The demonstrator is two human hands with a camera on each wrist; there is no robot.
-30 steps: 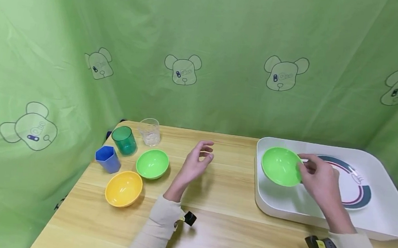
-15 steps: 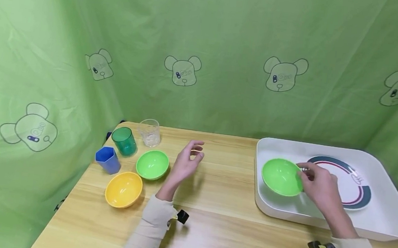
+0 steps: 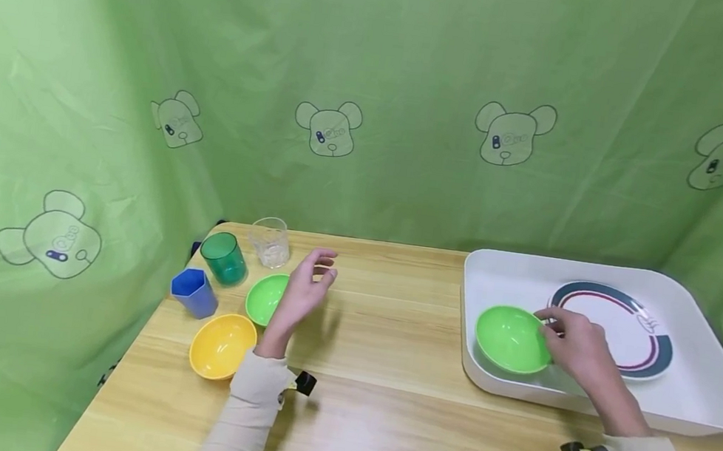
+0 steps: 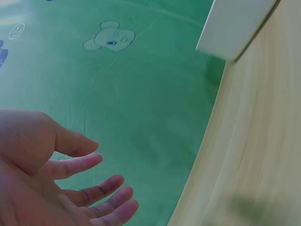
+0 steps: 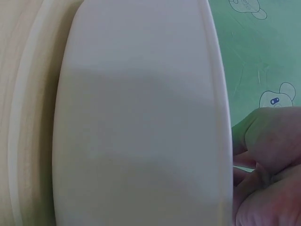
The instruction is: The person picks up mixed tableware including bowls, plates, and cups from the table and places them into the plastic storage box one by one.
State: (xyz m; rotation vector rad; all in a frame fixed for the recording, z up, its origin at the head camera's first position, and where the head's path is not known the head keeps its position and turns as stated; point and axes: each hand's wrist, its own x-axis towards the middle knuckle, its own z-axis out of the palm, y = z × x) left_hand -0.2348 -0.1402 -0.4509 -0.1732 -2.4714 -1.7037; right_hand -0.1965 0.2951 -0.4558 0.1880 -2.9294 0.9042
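My right hand pinches the right rim of a green bowl inside the left part of a white tub. Beside that bowl, a white plate with a teal and maroon border lies in the tub, partly behind the hand. In the right wrist view the tub's outer wall hides the bowl. My left hand hangs above the table, fingers loosely bent and holding nothing. It overlaps a second green bowl in the head view. The left wrist view shows its palm and spread fingers.
A yellow bowl stands in front of the second green bowl. Behind them at the left edge are a blue hexagonal cup, a dark green tumbler and a clear glass. A green curtain borders the wooden table.
The right hand has lowered the green bowl deeper into the tub, toward its front. My left hand has travelled left, from mid-table to the second green bowl.
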